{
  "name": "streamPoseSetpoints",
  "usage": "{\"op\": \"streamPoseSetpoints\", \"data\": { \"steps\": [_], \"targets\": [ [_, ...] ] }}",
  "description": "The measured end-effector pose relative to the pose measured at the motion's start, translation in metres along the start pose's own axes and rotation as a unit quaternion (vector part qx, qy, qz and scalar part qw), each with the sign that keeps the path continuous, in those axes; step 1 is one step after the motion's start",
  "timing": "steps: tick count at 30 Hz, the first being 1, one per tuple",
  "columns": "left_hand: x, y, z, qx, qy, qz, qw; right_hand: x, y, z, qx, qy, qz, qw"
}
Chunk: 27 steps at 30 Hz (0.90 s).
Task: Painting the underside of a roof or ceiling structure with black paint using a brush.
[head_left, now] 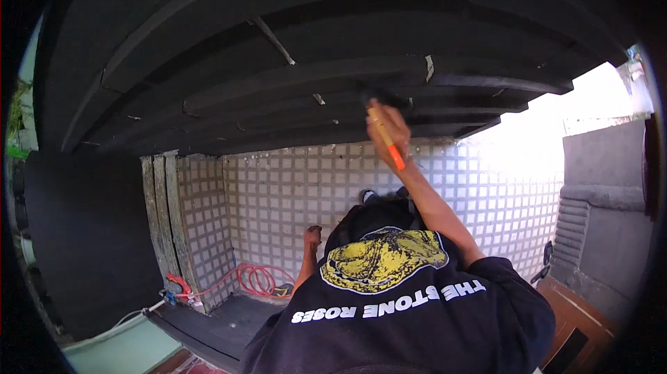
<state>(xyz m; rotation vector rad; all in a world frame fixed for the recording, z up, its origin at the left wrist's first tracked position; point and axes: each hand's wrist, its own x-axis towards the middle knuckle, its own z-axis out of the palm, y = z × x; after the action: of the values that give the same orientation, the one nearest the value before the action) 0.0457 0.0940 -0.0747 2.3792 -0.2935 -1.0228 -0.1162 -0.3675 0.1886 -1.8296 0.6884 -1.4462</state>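
My right hand [390, 129] is raised to a black wall [306, 40] of long stepped courses and grips a paintbrush. The brush handle [379, 124] is wood-coloured with an orange end, which points back toward me. The dark bristle end is blurred against the wall. Pale unpainted strips [429, 68] and small light marks [319, 99] show in the wall's joints. Down by my left side hangs my left hand [313, 236], away from the wall. Its fingers look curled, and no object shows in them.
Grey-and-white checkered tiles [292, 186] cover the floor. A coiled red hose [260, 279] lies at the lower left, near a red-handled tool [182, 286]. Weathered posts [164, 214] stand beside a black panel [83, 235]. Grey blocks [603, 165] are on the right.
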Motion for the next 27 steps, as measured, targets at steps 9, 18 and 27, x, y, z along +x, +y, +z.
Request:
{"op": "streamPoseSetpoints", "data": {
  "steps": [9, 18, 27],
  "targets": [
    [0.04, -0.005, -0.013, 0.123, -0.083, 0.105, 0.983, -0.004, 0.027, -0.055, -0.179, 0.191, 0.03, 0.965],
    [0.046, 0.019, -0.021, 0.072, -0.002, 0.17, 0.983, -0.008, 0.014, 0.03, -0.039, 0.072, -0.009, 0.997],
    [0.071, -0.033, -0.003, 0.282, 0.011, 0.385, 0.879, -0.001, 0.048, -0.045, -0.15, 0.164, 0.065, 0.973]
  ]
}}
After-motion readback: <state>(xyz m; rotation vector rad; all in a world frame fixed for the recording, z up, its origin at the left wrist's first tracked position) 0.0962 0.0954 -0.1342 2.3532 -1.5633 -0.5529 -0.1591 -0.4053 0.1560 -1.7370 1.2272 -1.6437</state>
